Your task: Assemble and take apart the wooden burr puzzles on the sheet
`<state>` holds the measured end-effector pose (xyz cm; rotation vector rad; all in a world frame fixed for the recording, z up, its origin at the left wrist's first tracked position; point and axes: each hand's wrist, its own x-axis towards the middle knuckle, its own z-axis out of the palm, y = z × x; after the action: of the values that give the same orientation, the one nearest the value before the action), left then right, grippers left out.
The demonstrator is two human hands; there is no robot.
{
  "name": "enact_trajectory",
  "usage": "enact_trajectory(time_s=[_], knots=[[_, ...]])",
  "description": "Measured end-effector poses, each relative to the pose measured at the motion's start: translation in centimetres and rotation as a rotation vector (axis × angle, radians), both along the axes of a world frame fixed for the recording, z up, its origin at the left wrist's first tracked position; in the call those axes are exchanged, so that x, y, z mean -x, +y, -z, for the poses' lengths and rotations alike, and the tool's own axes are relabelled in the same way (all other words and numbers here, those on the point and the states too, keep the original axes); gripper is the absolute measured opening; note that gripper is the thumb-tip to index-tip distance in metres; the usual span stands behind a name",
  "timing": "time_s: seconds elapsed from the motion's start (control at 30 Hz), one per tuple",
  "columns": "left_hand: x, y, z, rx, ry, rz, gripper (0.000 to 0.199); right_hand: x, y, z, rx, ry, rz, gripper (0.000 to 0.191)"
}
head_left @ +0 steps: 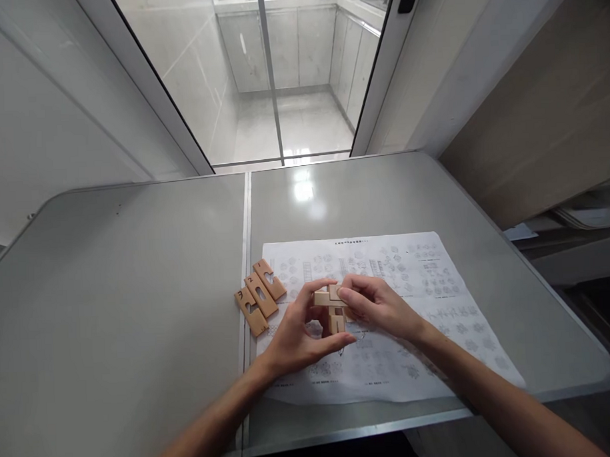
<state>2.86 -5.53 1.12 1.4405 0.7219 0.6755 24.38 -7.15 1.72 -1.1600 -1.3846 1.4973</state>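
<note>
Several interlocked light wooden puzzle pieces (337, 324) are held up over the paper, between my two hands. My left hand (303, 332) curves around them from the left, its thumb along the lower side and its fingers at the top. With thumb and fingers, my right hand (372, 303) pinches the upper right part of the same pieces. Fingers hide much of how they fit together. To the left of my hands lie three flat wooden pieces with cut-outs, marked 1 (274, 289), 2 (266, 302) and 3 (255, 318), side by side.
A large printed sheet (468, 303) with small diagrams lies under my hands on the grey table (137, 294). A metal seam (246, 217) runs across the tabletop. Behind the table's far edge stands a glass door (304, 68). Shelves with papers (594, 208) are at the right.
</note>
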Motion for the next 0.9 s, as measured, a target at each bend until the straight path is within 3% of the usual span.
enact_trajectory(time_s=[0.27, 0.53, 0.7, 0.9], knots=[[0.03, 0.2, -0.55, 0.079, -0.019, 0.004, 0.069, -0.4, 0.04, 0.27, 0.063, 0.077, -0.062, 0.048], [-0.1, 0.0, 0.1, -0.01, -0.038, 0.004, 0.067, -0.42, 0.11, 0.19, 0.071, 0.114, -0.072, 0.048], [-0.1, -0.03, -0.26, -0.012, -0.032, -0.003, 0.067, -0.3, 0.12, 0.2, 0.088, 0.135, -0.078, 0.048], [-0.21, 0.55, -0.36, 0.187, -0.147, 0.002, 0.067, 0.35, -0.1, 0.54, 0.135, 0.148, 0.017, 0.056]])
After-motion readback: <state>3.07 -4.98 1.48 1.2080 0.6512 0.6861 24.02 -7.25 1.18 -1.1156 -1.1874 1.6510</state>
